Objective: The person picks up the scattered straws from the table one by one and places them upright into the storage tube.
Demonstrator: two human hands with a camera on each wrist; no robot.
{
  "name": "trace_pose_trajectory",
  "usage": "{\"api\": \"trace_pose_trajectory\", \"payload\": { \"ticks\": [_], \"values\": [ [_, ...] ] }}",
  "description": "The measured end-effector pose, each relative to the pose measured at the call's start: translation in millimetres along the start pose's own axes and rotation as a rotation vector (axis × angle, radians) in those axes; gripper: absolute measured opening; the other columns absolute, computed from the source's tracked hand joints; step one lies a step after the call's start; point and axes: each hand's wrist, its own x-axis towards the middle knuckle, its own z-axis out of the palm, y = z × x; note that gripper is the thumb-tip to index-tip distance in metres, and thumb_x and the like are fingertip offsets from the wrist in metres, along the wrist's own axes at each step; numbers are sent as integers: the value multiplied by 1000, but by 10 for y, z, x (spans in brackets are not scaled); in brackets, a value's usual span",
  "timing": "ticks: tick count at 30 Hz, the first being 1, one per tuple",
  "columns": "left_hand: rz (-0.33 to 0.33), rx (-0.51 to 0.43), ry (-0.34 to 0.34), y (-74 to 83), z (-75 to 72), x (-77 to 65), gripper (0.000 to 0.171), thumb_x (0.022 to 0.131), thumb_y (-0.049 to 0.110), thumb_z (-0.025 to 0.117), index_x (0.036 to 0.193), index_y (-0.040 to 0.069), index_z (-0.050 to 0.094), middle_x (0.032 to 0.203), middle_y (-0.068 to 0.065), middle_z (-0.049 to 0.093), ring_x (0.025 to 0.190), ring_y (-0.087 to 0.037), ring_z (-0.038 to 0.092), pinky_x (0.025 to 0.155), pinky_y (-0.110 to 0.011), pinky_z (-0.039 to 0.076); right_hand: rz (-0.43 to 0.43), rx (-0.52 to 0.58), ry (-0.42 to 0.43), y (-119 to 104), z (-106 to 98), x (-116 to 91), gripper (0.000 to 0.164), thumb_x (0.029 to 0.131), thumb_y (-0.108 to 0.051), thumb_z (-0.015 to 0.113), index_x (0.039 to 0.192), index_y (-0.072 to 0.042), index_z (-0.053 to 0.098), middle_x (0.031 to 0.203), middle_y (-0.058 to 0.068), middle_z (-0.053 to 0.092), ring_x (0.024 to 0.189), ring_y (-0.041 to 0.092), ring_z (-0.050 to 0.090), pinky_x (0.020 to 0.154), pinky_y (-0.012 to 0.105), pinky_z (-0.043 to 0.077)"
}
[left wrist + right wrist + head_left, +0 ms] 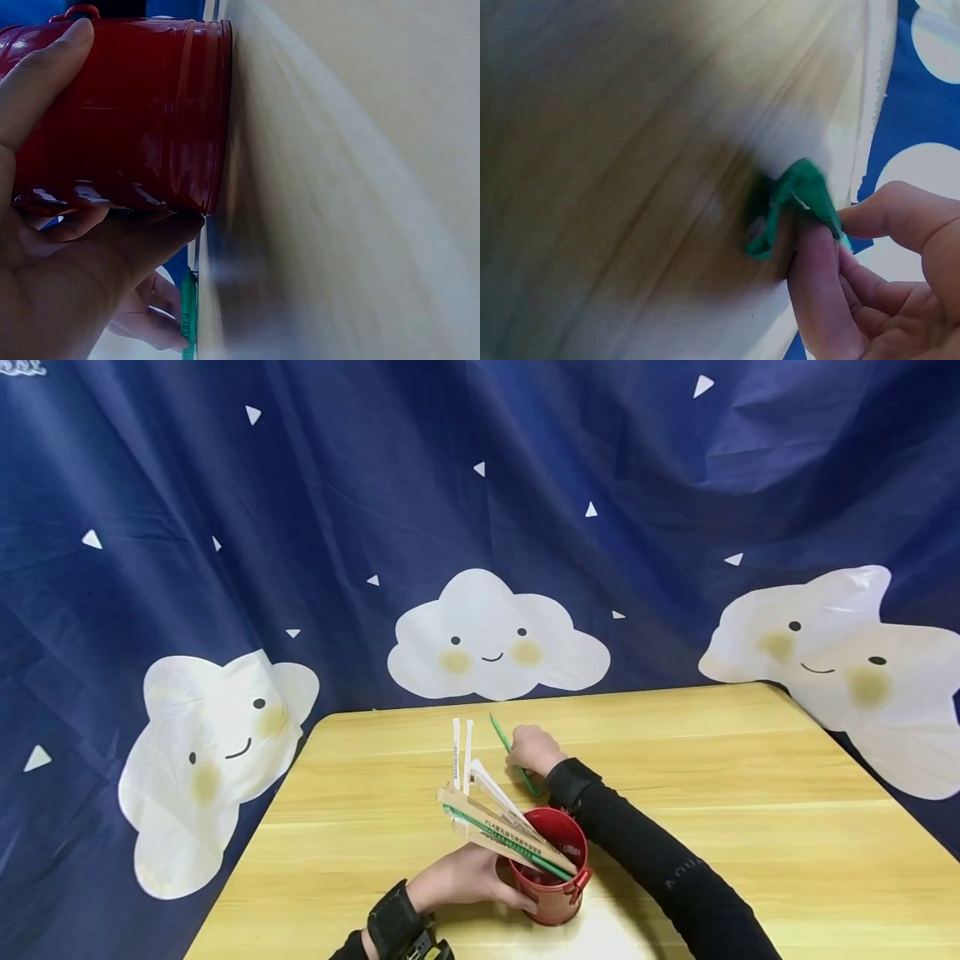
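From my remote seat I see a dark blue curtain printed with smiling white clouds (495, 639) behind the pale wooden surface (750, 793). On that surface stands a small red metal bucket (551, 868) stuffed with long paper-wrapped straws (495, 827); my left hand (457, 881) wraps its side, fingers (45, 67) curled round the ribbed wall. 2 white wrapped straws (461, 756) lie flat just beyond the bucket. Beside them my right hand (532, 750) pinches a thin green straw (510, 752) against the surface, fingers (817, 285) clenched on its near end. I judge the straw light, slightly flexible and slippery, best pinched near the middle. The right wrist view shows the pinch close but blurred; only the head view shows the straw's full length; the left wrist view alone shows the bucket's base sitting flat.
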Motion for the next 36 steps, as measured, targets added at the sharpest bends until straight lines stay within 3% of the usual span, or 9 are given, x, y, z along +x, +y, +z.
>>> {"api": "trace_pose_trajectory", "payload": {
  "ticks": [6,9,14,19,23,29,36],
  "values": [
    [-62,-62,-11,156,-28,6,83,84,9,84,153,13,38,149,-5,50,135,-12,49,114,-29,41,-80,88,21,39,-75,-81,3,90,-9,72,90,-6,71,82,5,62,59,15,55,50,23,44],
    [-89,-72,-15,282,-51,11,81,84,7,84,152,10,39,149,-8,50,135,-12,49,115,-29,39,-152,136,68,22,-117,-188,10,89,-8,71,98,-4,72,85,4,65,68,15,57,56,25,45],
    [-57,-8,-25,385,-59,34,82,82,5,85,151,5,40,149,-10,51,136,-13,48,117,-30,37,-279,286,183,13,-227,-520,18,88,-4,69,106,-3,69,92,5,70,82,17,66,68,27,54],
    [0,-22,-12,311,-42,30,82,81,3,85,150,5,42,147,-8,53,136,-15,50,116,-31,39,-354,457,285,50,-446,-920,19,90,-2,67,109,-4,68,100,10,71,83,22,72,68,29,60],
    [42,-5,-1,160,-14,29,83,80,5,86,150,8,42,146,-5,55,135,-15,51,115,-32,40,-392,497,386,93,-641,-1197,19,92,-4,68,111,-7,68,101,9,72,87,23,72,67,27,58],
    [-5,-42,-13,26,-1,-8,83,84,9,84,153,16,39,148,0,52,135,-14,50,115,-32,41,-425,568,482,48,-870,-1551,19,94,-3,70,112,-7,67,97,7,71,87,17,70,68,26,61],
    [-5,-42,-16,96,-9,1,81,84,7,83,152,14,39,147,-2,52,135,-13,50,114,-32,42,-506,558,521,-99,-1006,-1849,18,93,-3,72,108,-11,66,96,0,71,87,7,68,70,31,63]
  ]
}}
